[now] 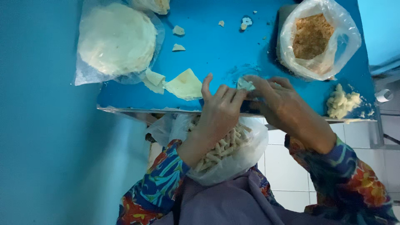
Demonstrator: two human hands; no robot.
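My left hand (218,110) and my right hand (277,98) meet at the near edge of the blue table (216,46). Both press their fingers on a small pale piece of wrapper dough (245,84) and pinch it between them. Just left of my left hand lies a loose triangular wrapper sheet (184,84), with a folded one (154,80) beside it. In my lap, under my left forearm, sits a clear plastic bag of several finished rolled sticks (225,150).
A stack of round pale wrappers in a plastic bag (112,39) lies at the far left. A plastic bag of brown crumbly filling (312,37) stands at the far right. A pile of pale rolled pieces (341,102) rests at the right edge. Dough scraps (178,30) dot the tabletop.
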